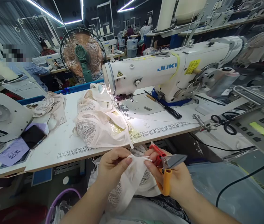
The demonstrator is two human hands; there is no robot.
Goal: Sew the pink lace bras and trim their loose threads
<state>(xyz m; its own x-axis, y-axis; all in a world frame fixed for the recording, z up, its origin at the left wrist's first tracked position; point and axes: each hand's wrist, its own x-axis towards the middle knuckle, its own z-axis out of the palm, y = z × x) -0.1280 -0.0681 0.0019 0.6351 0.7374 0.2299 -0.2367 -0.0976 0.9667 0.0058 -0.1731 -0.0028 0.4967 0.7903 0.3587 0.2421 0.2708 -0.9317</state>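
Between my two hands, just in front of the table edge, a cream lace bra [132, 177] hangs over my lap. My left hand [114, 166] pinches its upper edge between thumb and finger. My right hand [169, 174] pinches the same edge a little to the right, and also carries thread snips [163, 157] with red and orange handles, their blades pointing right. More cream lace bras [99, 124] lie on the table by the needle area of a white JUKI sewing machine [146, 70].
A screwdriver [152, 98] and a black-handled tool [174, 112] lie on the machine bed. Black scissors [227, 123] hang at right. A phone [33, 136] rests on purple paper at left. A purple-rimmed bin [61, 197] stands below. Behind are a fan [83, 56] and co-workers.
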